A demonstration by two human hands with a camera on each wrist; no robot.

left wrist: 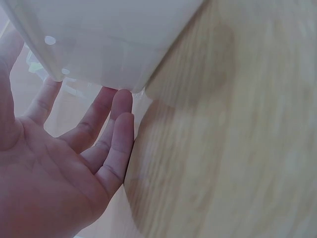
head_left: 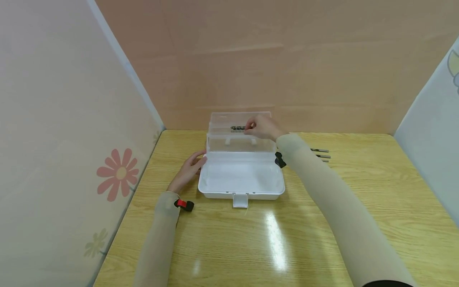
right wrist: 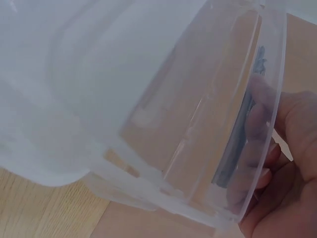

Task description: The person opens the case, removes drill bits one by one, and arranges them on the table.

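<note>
A white plastic box [head_left: 215, 194] stands open on the wooden table, its clear lid [head_left: 229, 118] raised at the back. My right hand [head_left: 250, 126] reaches over the box and pinches a dark drill bit [head_left: 237, 128] at the lid. In the right wrist view the drill bit [right wrist: 238, 141] and the right hand's fingers [right wrist: 257, 119] show through the clear lid [right wrist: 198, 99]. My left hand [head_left: 198, 160] lies with straight fingers against the box's left side. The left wrist view shows the left hand [left wrist: 106, 139], palm open, touching a rounded corner of the box [left wrist: 109, 44].
Several more drill bits [head_left: 320, 154] lie on the table [head_left: 322, 223] to the right of the box. The box's white latch [head_left: 240, 200] hangs over its front edge. Partition walls close in the table at the left, back and right.
</note>
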